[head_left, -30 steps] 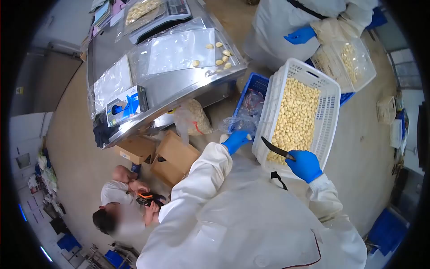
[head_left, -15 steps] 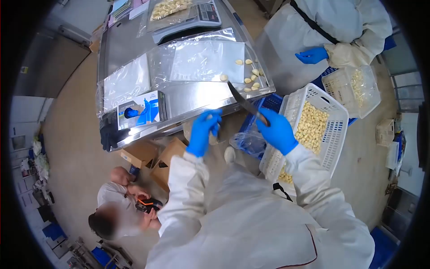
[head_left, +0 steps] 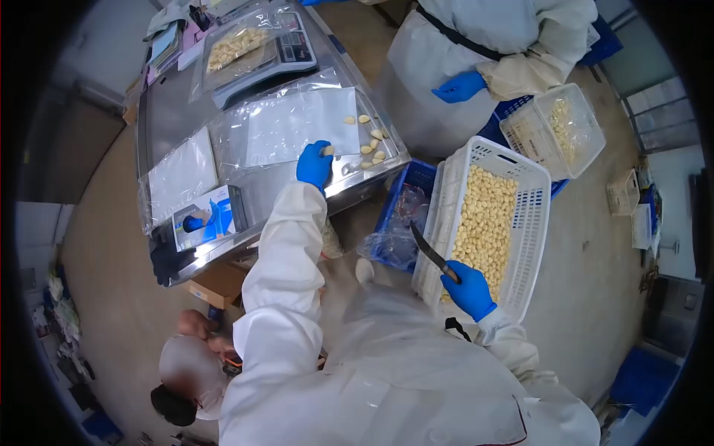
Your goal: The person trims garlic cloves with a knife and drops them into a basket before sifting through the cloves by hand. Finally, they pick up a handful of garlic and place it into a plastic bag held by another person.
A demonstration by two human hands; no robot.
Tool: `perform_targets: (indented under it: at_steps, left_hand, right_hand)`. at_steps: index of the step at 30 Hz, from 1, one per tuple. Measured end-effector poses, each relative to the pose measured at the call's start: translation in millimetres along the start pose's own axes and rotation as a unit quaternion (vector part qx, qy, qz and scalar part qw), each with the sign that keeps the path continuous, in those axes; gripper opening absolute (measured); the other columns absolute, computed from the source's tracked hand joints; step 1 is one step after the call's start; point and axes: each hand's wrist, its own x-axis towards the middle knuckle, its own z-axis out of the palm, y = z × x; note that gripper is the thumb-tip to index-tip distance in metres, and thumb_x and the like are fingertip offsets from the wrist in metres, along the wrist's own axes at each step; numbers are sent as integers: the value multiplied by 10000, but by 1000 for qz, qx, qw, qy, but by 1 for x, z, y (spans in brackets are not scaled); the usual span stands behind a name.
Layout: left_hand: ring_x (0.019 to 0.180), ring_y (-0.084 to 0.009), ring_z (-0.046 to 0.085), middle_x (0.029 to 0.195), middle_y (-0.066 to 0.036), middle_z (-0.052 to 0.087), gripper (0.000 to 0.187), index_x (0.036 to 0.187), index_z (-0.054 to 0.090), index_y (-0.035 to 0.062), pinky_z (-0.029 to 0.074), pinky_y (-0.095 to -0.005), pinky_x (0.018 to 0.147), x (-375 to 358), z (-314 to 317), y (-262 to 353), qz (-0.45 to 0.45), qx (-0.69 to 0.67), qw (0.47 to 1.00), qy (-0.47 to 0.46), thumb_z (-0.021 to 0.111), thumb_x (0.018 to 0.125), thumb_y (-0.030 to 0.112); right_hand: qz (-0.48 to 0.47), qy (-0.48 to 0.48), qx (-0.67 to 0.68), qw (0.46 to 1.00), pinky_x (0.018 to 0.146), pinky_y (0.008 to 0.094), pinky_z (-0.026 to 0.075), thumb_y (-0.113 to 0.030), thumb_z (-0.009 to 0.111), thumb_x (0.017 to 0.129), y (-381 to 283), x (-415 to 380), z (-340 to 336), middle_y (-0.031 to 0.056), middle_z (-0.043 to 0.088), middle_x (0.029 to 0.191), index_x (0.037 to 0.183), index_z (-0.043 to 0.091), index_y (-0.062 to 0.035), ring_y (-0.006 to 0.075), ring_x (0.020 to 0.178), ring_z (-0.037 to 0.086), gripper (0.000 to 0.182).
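Observation:
My left hand [head_left: 314, 169], in a blue glove, reaches over the table's front edge and pinches a pale garlic clove [head_left: 327, 150]. Just right of it, several loose garlic cloves [head_left: 378, 134] lie on the table corner and on a white sheet [head_left: 294, 126] in clear plastic. My right hand [head_left: 471, 291], also gloved in blue, is closed around the handle of a knife [head_left: 430, 249], its dark curved blade pointing up and left. Under that hand stands a white slotted crate [head_left: 529, 245] holding a heap of peeled cloves [head_left: 483, 215].
A scale [head_left: 290, 56] bears a bag of cloves at the back of the metal table [head_left: 178, 97]. A glove box [head_left: 208, 219] stands near its front left. Across from me is a co-worker [head_left: 476, 30] beside a clear tub [head_left: 587, 134]. Another person [head_left: 190, 364] is low at left.
My left hand has moved up onto the table and taken a clove from its edge. My right hand has lowered with the knife to over the crate. The view has shifted.

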Motion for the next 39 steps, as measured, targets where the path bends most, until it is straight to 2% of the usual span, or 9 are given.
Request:
perform_targets:
  at_steps: [5,6,7,12,16,18,27,36,39]
  left_hand:
    - [813,-209,611,899,-87,626,362,1125,672,114,495,-335,770,-39,-26,30,-39,-161,986,34,738,774,177]
    - [740,-132,571,859,-34,615,340,1129,672,97,492,-287,708,-53,-33,47,-71,-221,973,6,732,800,156]
    - [683,-86,539,838,-8,606,318,1132,665,67,475,-244,632,-75,-46,82,-184,-330,925,-37,708,820,112]
    - [624,-73,507,845,-52,625,338,1157,628,-10,424,-221,568,-174,-57,163,-137,-411,894,-111,647,821,22]
    - [640,-88,531,931,-79,654,475,1214,612,6,442,-221,581,-223,-61,206,-168,-377,899,-144,534,755,-85]
    - [635,-82,525,922,-73,659,467,1214,619,15,437,-217,571,-237,-59,215,-164,-391,895,-141,552,761,-76]
    - [605,-58,504,818,-27,647,376,1149,662,10,407,-194,547,-263,-60,248,-157,-388,892,-173,633,778,-40]
    - [601,-51,500,755,-1,617,316,1086,685,10,390,-198,536,-272,-40,245,-144,-357,895,-228,698,771,-7]
    - [634,-49,505,794,-8,623,312,1076,681,13,390,-197,547,-281,-33,252,-166,-368,883,-239,715,767,0]
  right_hand:
    - [-47,26,45,998,627,420,490,-195,649,818,2,9,-12,198,636,835,1061,636,-84,388,737,621,267]
    - [-78,31,48,995,638,402,502,-201,674,817,1,11,-15,189,646,867,1080,632,-76,377,747,630,294]
    - [-105,35,52,992,638,396,503,-208,684,815,-1,12,-17,180,650,874,1080,633,-75,370,747,632,301]
    - [-211,24,19,977,612,375,501,-236,713,807,-18,0,-43,124,644,824,1038,640,-80,335,707,630,288]
    - [-283,-8,-17,959,581,372,495,-239,715,799,-14,-17,-64,103,630,777,986,644,-91,313,672,624,249]
    - [-307,-9,-26,951,578,366,497,-238,721,789,-3,-28,-66,89,637,777,978,650,-91,294,668,630,250]
    - [-285,24,-30,958,561,360,486,-234,710,791,12,-62,-70,78,622,764,1010,646,-97,271,649,622,266]
    - [-239,63,-54,967,561,381,478,-248,683,818,14,-69,-64,100,616,765,1013,646,-94,294,657,617,251]
    - [-173,136,-1,975,580,391,489,-254,676,833,27,-56,-58,121,635,798,1043,652,-68,317,672,624,281]
